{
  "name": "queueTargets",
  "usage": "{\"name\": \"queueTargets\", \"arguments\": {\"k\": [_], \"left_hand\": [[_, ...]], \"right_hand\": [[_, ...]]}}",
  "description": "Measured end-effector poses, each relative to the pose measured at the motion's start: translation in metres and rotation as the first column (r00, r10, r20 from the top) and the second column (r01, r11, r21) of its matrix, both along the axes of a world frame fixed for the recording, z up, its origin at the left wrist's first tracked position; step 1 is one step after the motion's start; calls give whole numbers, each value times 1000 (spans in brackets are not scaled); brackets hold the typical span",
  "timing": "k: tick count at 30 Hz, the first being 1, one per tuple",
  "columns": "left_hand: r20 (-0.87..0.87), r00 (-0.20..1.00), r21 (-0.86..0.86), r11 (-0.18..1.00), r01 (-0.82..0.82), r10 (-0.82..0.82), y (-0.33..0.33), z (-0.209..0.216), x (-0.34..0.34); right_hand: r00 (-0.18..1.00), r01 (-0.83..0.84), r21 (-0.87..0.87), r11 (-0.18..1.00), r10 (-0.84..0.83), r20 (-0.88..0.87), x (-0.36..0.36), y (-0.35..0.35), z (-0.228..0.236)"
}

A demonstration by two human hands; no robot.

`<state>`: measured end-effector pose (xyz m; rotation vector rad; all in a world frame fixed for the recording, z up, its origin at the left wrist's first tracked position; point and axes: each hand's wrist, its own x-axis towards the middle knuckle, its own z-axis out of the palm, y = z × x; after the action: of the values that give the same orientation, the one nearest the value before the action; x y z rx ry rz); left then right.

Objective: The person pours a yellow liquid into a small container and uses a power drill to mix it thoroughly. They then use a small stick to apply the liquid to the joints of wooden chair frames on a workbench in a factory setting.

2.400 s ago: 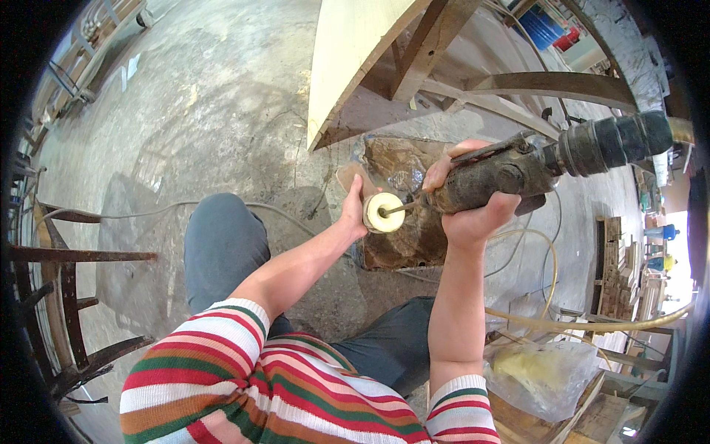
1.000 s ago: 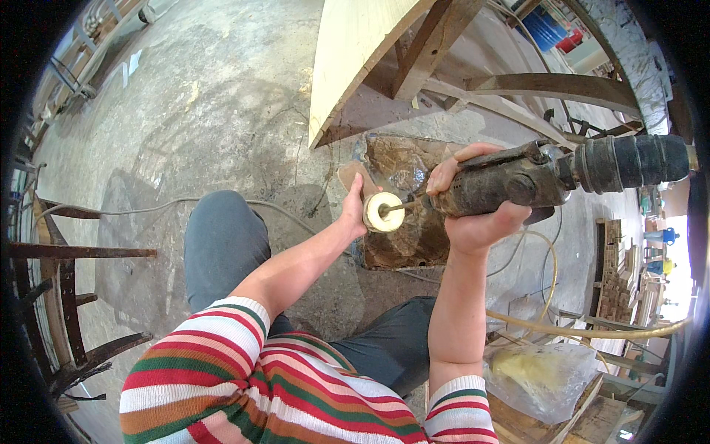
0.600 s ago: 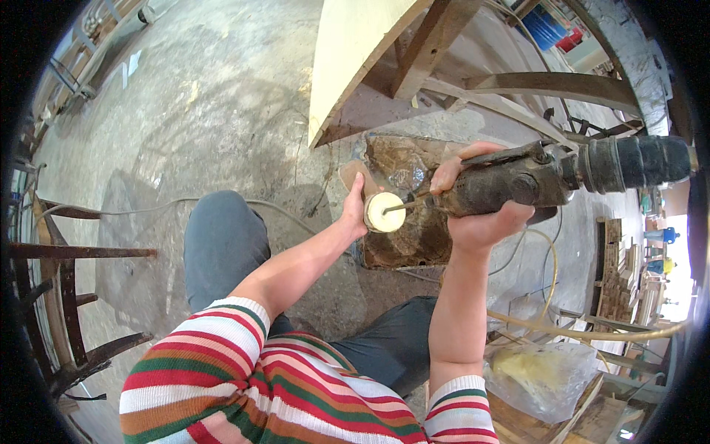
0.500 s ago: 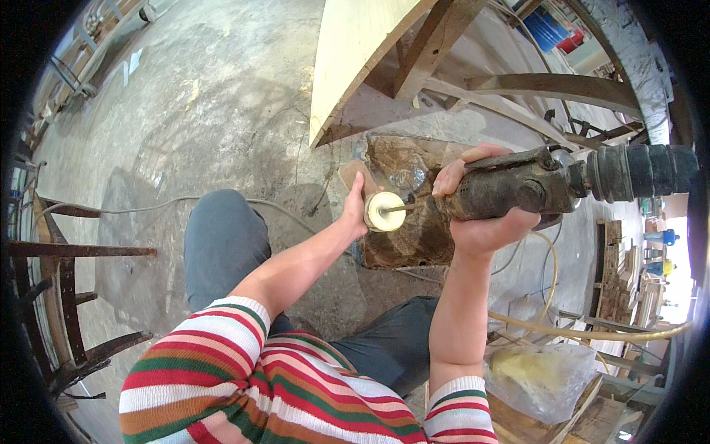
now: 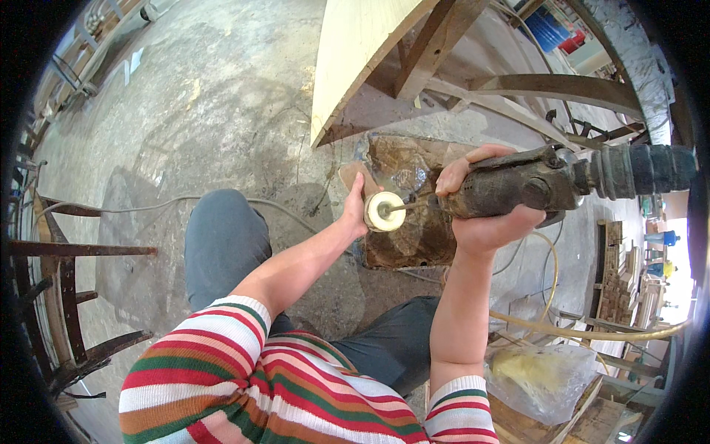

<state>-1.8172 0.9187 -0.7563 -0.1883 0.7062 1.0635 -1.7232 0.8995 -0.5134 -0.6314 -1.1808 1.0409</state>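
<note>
My right hand (image 5: 481,211) is wrapped around a grimy dark power tool (image 5: 518,185), held level. Its thin metal shaft (image 5: 407,208) runs left into the middle of a pale round drum (image 5: 385,212) with a cream face. Against the drum's left side is my left hand (image 5: 356,201), its fingers curled behind it and partly hidden. A brown flat strip (image 5: 352,175) sticks out past my left thumb. What the strip is cannot be made out. Behind the tool, a ribbed black part (image 5: 636,174) extends to the right.
A brown-stained board (image 5: 407,248) lies on the concrete floor below the drum. Beyond it stands a pale curved wooden panel (image 5: 355,52) on a timber frame. A grey cable (image 5: 163,203) crosses the floor. A yellowish hose (image 5: 592,334) and a clear plastic bag (image 5: 543,381) are at right, wooden frames (image 5: 74,251) at left.
The power tool and my right hand have shifted slightly to the right. The drum's face now shows a clearer ringed hollow around the shaft. My left hand has barely moved.
</note>
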Motion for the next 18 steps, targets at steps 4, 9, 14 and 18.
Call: {"name": "queueTargets", "arguments": {"k": [4,9,14,18], "left_hand": [[31,999,-14,999,41,-41,3,3,1],[26,999,-12,1000,25,-25,1,-2,2],[-20,1000,21,1000,19,-19,1,1,3],[17,1000,-1,1000,17,-17,2,-2,2]], "right_hand": [[996,0,1,1000,0,84,2,0,-1],[993,17,-33,999,-13,117,4,5,-8],[1000,-22,-12,1000,22,18,10,5,-4],[999,5,-20,1000,-4,50,7,6,-6]]}}
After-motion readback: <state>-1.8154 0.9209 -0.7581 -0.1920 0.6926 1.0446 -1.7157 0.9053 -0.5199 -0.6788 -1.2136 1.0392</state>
